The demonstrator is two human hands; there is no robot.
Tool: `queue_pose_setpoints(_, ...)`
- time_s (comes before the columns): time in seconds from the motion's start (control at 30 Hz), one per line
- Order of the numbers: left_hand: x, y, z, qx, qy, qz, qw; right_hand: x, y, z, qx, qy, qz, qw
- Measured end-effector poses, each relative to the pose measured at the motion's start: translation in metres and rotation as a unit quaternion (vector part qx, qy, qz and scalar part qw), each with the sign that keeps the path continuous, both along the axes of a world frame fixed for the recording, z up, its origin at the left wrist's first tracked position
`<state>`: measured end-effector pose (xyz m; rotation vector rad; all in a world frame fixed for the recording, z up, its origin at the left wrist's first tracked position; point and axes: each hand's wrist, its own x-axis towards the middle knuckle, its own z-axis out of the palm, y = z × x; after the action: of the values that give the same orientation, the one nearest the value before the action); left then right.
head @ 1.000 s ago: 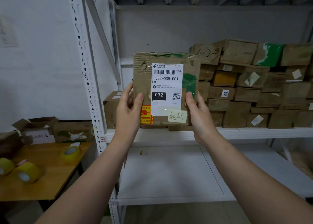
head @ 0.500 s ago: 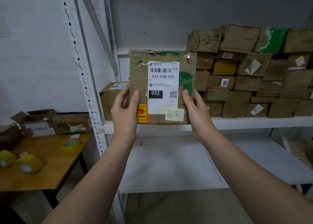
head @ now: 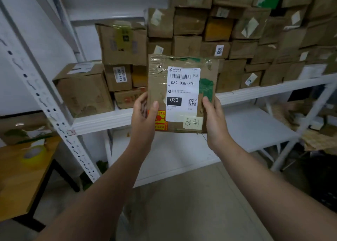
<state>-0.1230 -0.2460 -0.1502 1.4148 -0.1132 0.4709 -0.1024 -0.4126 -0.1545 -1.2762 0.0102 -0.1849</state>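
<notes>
Parcel (head: 182, 94) is still in the air, upright, label (head: 182, 87) facing me, nothing resting on the rack yet. The grip hasn't changed over the last second. My left hand (head: 144, 116) is on the left edge and my right hand (head: 213, 120) on the right edge, with a thumb on the front on each side. My fingers (head: 143, 102) are curled round behind the cardboard and clamped on it, not open. The yellow note (head: 192, 122) sits between my two thumbs, low on the front.

What changed:
- I've moved in on the rack. The stacked boxes (head: 200, 27) now fill the view above and behind my fingers.
- The parcel sits lower against the rack. Its bottom edge was about level with the shelf (head: 102, 120) lip and is now below it.
- A tall box (head: 122, 40) and a low one (head: 82, 89) have come into view up and left of my left fingers.

My read is that I'm still checking the label and hunting for a slot, so placement hasn't started. The parcel hides whatever shelf is directly behind my fingers, so I can't tell if there's a free spot. The lower shelf (head: 246, 127), below and right of my right fingers, has bare board showing.

The counter (head: 21, 177) with the tape roll (head: 33, 154) is far left of my left fingers and plays no part in this.
</notes>
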Motion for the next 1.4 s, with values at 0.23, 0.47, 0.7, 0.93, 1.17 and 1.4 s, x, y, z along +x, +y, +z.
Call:
queue_pose_setpoints(0.23, 0.041, -0.052, -0.039, 0.025, 0.035, -0.097, 0.994, 0.003, -0.055, -0.041, -0.024, 0.03, -0.13, 0.991)
queue_pose_setpoints(0.47, 0.062, -0.168, -0.063, 0.027, 0.061, -0.202, 0.977, -0.018, -0.164, -0.071, -0.03, 0.047, -0.249, 0.967)
queue_pose_setpoints(0.7, 0.07, -0.33, -0.085, 0.057, 0.076, -0.299, 0.95, -0.051, -0.312, -0.088, -0.051, 0.065, -0.326, 0.942)
queue_pose_setpoints(0.93, 0.074, -0.501, -0.095, 0.062, 0.09, -0.355, 0.928, -0.08, -0.469, -0.097, -0.077, 0.09, -0.359, 0.926)
queue_pose_setpoints(1.17, 0.108, -0.627, -0.125, 0.09, 0.115, -0.402, 0.904, -0.055, -0.582, -0.126, -0.049, 0.129, -0.41, 0.902)
queue_pose_setpoints(1.4, 0.198, -0.755, -0.148, 0.132, 0.114, -0.446, 0.878, 0.021, -0.686, -0.145, -0.01, 0.126, -0.446, 0.886)
